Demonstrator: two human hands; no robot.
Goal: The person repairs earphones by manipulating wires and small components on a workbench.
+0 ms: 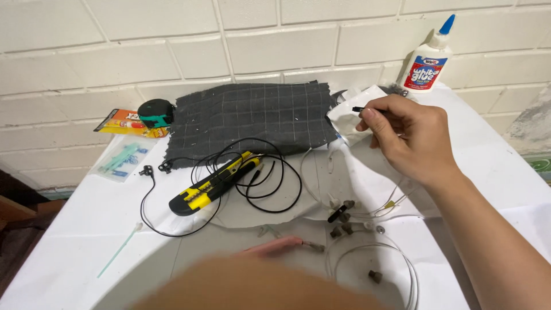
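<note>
My right hand (410, 138) was raised over the far right part of the white table (74, 241), and its fingers were closed in a pinch on a small black piece (359, 109) — thin and short, it stuck out to the left from between my thumb and forefinger. Just behind the hand lay a crumpled white paper (356, 112), touching the right edge of a dark grey checked cloth (252, 117).

My left hand (252, 284) was very near the camera at the bottom, only a blurred shape, so I could not tell if it was open or closed. A pinkish thing showed just above it, too blurred to name.

Between the two hands lay a yellow and black utility knife (215, 183), with a thin black cable (270, 183) looping around and over it. Some small brown pieces (342, 228) and clear thin wires (396, 258) were scattered below my right hand. A white glue bottle (429, 60) with a blue tip stood upright by the brick wall (172, 40) — well apart from the knife. At the far left were a green and black tape measure (156, 112) and an orange packet (129, 123), touching each other.
</note>
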